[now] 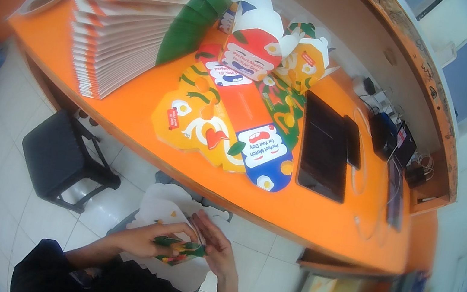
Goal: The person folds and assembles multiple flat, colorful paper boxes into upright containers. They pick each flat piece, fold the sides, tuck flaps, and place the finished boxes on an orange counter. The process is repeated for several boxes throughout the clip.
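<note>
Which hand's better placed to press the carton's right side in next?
Likely the right hand: it sits at that side of the green-printed carton, fingers extended, while the left hand curls over the print.

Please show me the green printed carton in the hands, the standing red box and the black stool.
Green printed carton [185, 251]: head view, printed panel.
Standing red box [253, 49]: head view, front face.
Black stool [59, 140]: head view, seat.

Smooth paperboard carton [191, 250], matt plastic stool [59, 146]
</note>
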